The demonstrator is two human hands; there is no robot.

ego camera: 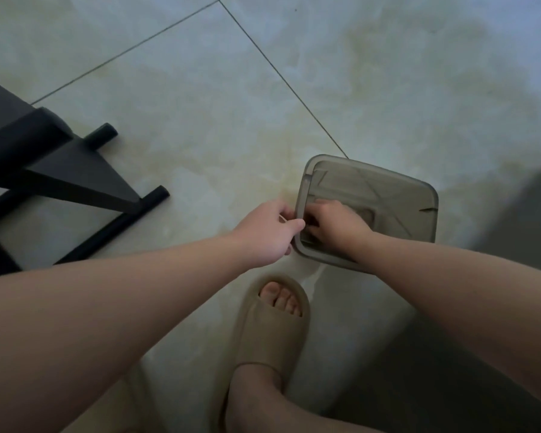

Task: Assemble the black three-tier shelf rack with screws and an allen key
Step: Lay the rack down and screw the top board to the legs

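Note:
A smoky translucent plastic box (pixel 419 210) sits on the tiled floor at centre right. My right hand (pixel 334 226) reaches down inside it with fingers curled; what it holds is hidden. My left hand (pixel 267 234) grips the box's near left rim, thumb across the edge. The black shelf rack (pixel 60 170) lies at the left, with two round black leg ends pointing toward the middle and a silver screw head at its far left edge. No allen key shows.
My foot in a beige slipper (pixel 272 326) stands just below the box. A grey object (pixel 525 220) fills the right edge. Pale marble-look floor tiles (pixel 200 89) with dark grout lines stretch across the upper half.

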